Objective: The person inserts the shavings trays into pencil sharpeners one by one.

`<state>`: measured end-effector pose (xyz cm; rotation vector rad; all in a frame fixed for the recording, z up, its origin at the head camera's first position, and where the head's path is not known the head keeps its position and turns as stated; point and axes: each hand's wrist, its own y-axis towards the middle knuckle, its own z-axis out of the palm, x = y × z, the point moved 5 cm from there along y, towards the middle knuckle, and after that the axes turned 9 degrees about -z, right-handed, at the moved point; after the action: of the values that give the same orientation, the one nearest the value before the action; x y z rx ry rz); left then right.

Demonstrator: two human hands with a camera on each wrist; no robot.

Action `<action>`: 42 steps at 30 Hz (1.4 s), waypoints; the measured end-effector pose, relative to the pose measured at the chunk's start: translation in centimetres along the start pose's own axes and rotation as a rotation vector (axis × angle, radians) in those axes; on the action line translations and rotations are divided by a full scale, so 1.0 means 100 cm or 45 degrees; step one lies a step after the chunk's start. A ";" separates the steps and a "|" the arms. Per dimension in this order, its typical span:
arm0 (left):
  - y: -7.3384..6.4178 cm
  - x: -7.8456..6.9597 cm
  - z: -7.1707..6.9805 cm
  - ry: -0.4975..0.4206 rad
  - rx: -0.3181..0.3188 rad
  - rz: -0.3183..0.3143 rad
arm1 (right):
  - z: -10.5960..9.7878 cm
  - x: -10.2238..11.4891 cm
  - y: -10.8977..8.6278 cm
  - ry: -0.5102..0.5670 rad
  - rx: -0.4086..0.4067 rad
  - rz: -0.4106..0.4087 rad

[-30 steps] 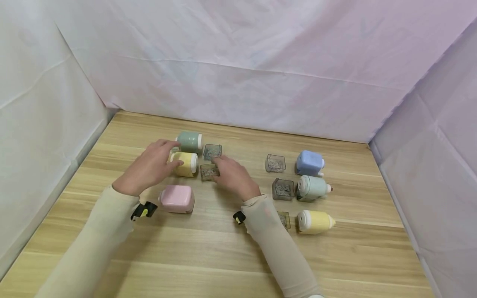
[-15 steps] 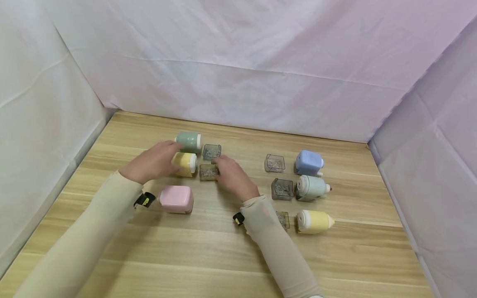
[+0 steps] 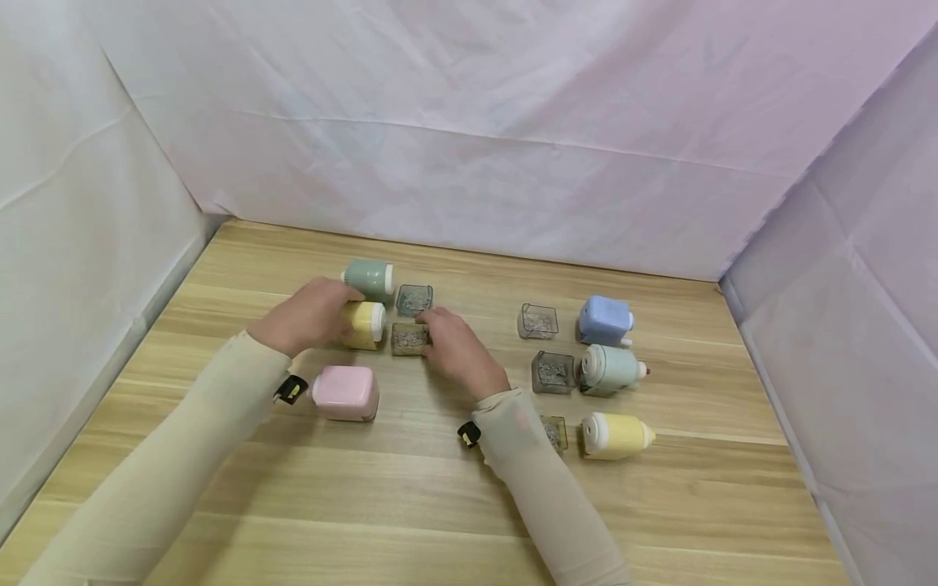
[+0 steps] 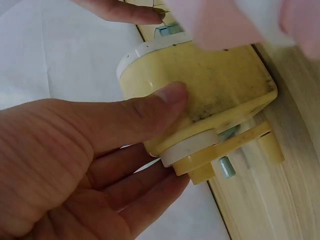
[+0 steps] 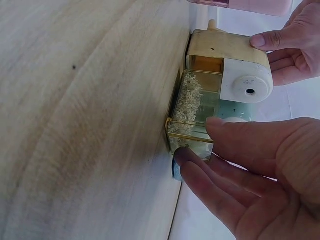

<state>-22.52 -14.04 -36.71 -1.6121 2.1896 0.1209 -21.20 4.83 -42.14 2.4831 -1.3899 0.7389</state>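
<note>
In the head view my left hand holds a yellow pencil sharpener that lies on its side. The left wrist view has the thumb against the sharpener's body, with the fingers round behind near its crank. My right hand pinches a clear yellowish shavings drawer between thumb and fingers. Shavings fill part of it, as the right wrist view shows. This drawer is close beside the sharpener's white front; whether they touch I cannot tell.
A green sharpener and its drawer lie behind, a pink sharpener in front. To the right are blue, pale green and yellow sharpeners with several shavings drawers, one partly behind my right sleeve.
My left hand has moved right and closed round the yellow sharpener, its fingers spread wider before. The right hand has stayed at the yellowish drawer.
</note>
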 end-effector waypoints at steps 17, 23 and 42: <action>0.009 -0.010 0.005 0.031 -0.014 -0.060 | 0.002 -0.001 0.007 -0.004 -0.047 -0.006; 0.012 -0.010 0.003 0.012 0.006 -0.077 | 0.003 0.001 0.015 -0.037 -0.054 -0.032; 0.011 -0.012 -0.002 -0.002 0.028 -0.080 | 0.008 0.007 0.022 -0.059 -0.025 -0.053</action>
<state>-23.28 -12.69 -36.23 -1.6665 2.1293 0.0794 -22.51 2.76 -42.59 2.5210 -1.3501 0.6599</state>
